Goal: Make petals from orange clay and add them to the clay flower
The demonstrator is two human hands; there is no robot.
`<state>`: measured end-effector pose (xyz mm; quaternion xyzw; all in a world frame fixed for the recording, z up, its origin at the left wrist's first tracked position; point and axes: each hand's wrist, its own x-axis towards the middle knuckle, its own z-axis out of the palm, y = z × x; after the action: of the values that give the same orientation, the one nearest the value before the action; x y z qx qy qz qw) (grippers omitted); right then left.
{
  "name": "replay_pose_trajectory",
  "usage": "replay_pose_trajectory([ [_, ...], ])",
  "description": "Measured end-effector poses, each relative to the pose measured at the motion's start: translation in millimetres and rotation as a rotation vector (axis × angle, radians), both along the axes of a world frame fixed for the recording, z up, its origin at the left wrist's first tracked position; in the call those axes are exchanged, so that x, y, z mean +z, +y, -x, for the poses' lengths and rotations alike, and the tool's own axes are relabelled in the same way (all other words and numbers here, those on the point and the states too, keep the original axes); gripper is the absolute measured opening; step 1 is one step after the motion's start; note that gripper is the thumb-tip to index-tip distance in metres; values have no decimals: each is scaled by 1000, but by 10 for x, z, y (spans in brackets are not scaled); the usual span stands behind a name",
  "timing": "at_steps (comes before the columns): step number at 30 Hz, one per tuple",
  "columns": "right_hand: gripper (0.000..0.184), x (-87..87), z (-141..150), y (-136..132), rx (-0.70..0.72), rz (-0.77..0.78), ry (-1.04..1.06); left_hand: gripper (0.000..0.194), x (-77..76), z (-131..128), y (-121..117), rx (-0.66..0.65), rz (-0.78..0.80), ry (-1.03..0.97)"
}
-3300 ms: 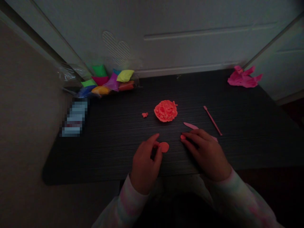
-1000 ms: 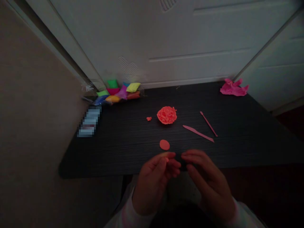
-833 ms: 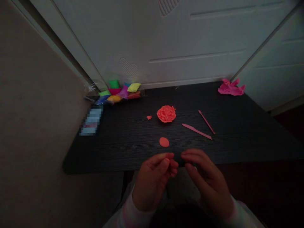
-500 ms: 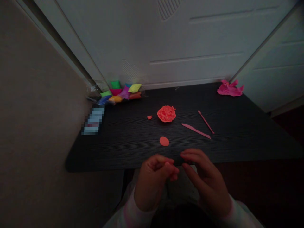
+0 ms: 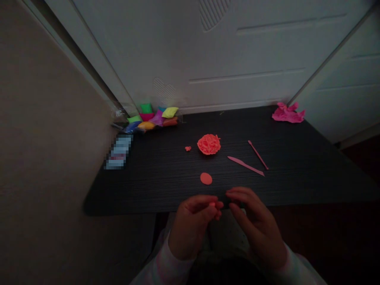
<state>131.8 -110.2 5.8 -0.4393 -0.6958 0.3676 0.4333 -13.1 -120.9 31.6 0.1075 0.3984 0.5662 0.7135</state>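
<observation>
Fingers of the left hand (image 5: 190, 226) pinched a coral clay bit (image 5: 212, 204), just left of the right hand (image 5: 259, 229), its fingers parted.

1 head-worn camera looks forward and down at the table (image 5: 154, 174).

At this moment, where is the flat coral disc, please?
In the head view, the flat coral disc lies on the dark tabletop, just beyond the left hand and left of the pink modelling knife.

We are in what looks like a home: heart-patterned white panelling (image 5: 166, 47) rises behind the dark surface (image 5: 154, 174).
</observation>
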Motion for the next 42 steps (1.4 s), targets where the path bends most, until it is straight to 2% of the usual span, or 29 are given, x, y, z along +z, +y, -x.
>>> replay_pose_trajectory([
  [5,24,1,21,10,-8,-13,-4,18,-14,7,-25,-22,-40,82],
  [11,20,10,23,2,-27,-18,-34,18,-26,13,-40,-24,-189,225],
  [15,21,-1,23,1,-16,-18,-19,5,-43,26,-51,-82,-146,365],
  [17,21,-5,22,2,-13,-15,-14,15,-54,24,-52,-76,-127,394],
  [22,21,1,16,3,-5,6,-23,34,-94,12,-41,21,-103,304],
  [27,19,-3,21,6,-3,6,-28,19,-87,24,-31,34,-67,247],
  [31,19,-17,30,12,-21,-9,-35,14,-40,31,-28,26,-7,255],
  [34,19,-26,38,16,-25,-10,-30,10,-30,31,-29,3,-18,279],
  [42,18,-31,49,31,-24,1,-44,18,-106,47,-33,-42,-84,330],
])
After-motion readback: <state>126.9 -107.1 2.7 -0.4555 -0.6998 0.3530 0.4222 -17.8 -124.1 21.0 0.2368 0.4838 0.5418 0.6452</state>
